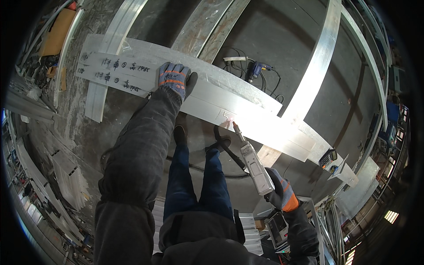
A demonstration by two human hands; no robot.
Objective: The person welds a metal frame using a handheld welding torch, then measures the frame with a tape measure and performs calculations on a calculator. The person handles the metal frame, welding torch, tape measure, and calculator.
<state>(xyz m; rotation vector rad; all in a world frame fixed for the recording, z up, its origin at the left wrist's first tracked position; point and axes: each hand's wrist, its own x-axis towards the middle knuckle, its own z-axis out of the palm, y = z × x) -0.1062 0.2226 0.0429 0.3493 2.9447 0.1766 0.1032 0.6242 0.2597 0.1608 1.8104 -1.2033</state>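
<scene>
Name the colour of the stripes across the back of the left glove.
Orange, on the blue-grey left glove; best seen in the head view.

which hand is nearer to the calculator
Right. The right hand, around the rear of the handheld tool, is left of and below the calculator in the picture; the left hand, resting on the metal strip, is much farther off, toward the upper left.

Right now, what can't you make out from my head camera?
All in the head view:
- Left hand: its palm, hidden by the back of the glove.
- Right hand: some fingers, hidden by the tool.
- Plate: surface detail right of the tool's tip, lost in glare.
- Calculator: key markings, too small.
</scene>
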